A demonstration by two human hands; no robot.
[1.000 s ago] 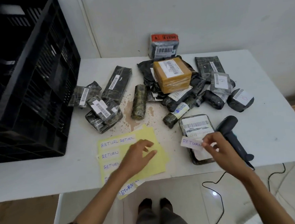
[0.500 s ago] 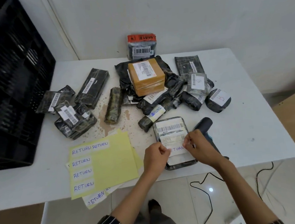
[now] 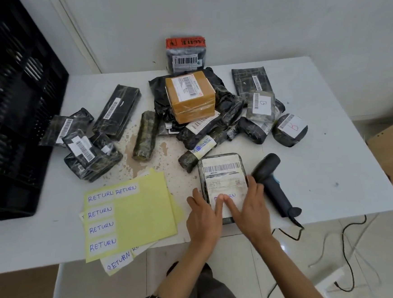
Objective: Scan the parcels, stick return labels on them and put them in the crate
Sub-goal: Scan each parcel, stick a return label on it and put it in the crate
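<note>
- The flat black-wrapped parcel with a white shipping label (image 3: 220, 170) is lying at the 6 o'clock edge of the white table (image 3: 333, 161), right in front of the person.
- The left hand (image 3: 203, 218) is pressing down with straight, spread fingers on the white handwritten RETURN label (image 3: 232, 196), which is sitting on the parcel's near half.
- The right hand (image 3: 252, 208) is pressing the label too, fingers flat, and the two forefingers are almost meeting.
- The black handheld barcode scanner (image 3: 271, 183) is lying at the parcel's 3 o'clock, just beside the right hand.
- The yellow backing sheets carrying more RETURN labels (image 3: 139, 212) are lying at its 9 o'clock.
- The heap of black-wrapped parcels (image 3: 253, 111) with a brown taped box (image 3: 190, 97) on top is sitting at 12 o'clock.
- The black plastic lattice crate (image 3: 11, 104) is standing at the table's 9 o'clock.
</note>
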